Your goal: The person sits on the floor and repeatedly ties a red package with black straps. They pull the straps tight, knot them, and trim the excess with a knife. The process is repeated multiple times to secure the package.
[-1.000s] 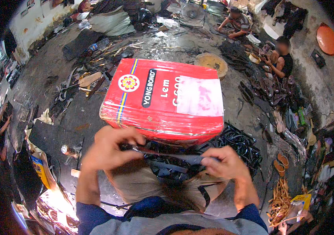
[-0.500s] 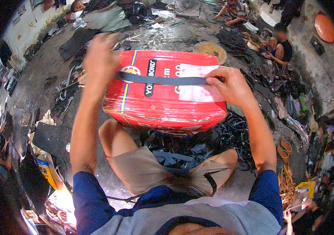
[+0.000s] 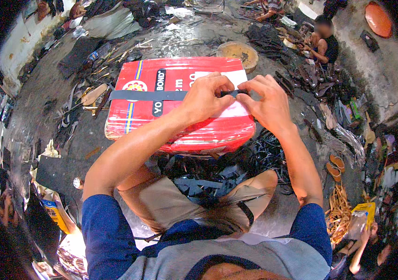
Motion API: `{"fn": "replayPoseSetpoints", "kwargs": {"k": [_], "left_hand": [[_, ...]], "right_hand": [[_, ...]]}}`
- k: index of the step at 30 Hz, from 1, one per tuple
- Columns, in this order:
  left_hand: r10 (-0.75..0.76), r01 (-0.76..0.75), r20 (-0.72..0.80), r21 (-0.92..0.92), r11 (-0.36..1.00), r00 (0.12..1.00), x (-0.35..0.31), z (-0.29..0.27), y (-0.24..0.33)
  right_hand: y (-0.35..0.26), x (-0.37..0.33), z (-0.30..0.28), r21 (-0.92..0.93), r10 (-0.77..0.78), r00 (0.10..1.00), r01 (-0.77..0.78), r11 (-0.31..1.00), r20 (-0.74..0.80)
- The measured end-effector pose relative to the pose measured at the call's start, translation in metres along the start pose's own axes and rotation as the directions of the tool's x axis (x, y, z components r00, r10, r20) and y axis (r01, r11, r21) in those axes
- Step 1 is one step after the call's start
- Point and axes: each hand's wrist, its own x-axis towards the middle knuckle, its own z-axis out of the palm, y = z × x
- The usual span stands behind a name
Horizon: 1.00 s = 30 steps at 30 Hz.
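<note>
In front of my crossed legs stands a red box, wrapped in shiny clear film. Across its top, from the left edge toward the right, lies a flat dark grey strip. My left hand reaches over the box, its fingers closed in a pinch on the strip. Close on its right, my right hand also pinches the strip, thumb and fingertips nearly meeting the left ones. Under both hands is a pale paper sheet on the box top. The fingers partly hide the strip's right part.
Black strips lie tangled between my legs and the box. Beyond the box stands a round yellowish basin. Another person sits at the far right among dark scraps. Brown sandals and tan strips lie on my right.
My left hand has come from beyond the box's left edge to the strip beside my right hand, and now pinches it. The box appears slightly further left in view.
</note>
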Motion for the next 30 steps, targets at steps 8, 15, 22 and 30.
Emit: {"fn": "replayPoseSetpoints", "kwargs": {"k": [8,15,22,30], "left_hand": [[0.132,-0.124,-0.04,0.16,0.979,0.99,-0.008,-0.002,0.006],[-0.083,0.083,0.008,-0.086,0.993,0.997,-0.003,0.001,0.005],[-0.024,0.023,0.02,0.042,0.999,1.0,-0.001,-0.002,0.004],[-0.023,0.022,0.025,0.006,1.0,0.999,-0.002,0.002,-0.003]], "right_hand": [[0.011,-0.003,-0.005,0.106,-0.064,0.995,0.056,0.993,0.076],[0.021,-0.001,-0.003,0.249,-0.115,0.989,0.088,0.964,0.094],[0.032,0.0,0.002,0.291,-0.058,0.996,0.035,0.956,0.07],[0.034,-0.003,0.009,0.259,-0.071,0.997,0.069,0.963,0.0]]}}
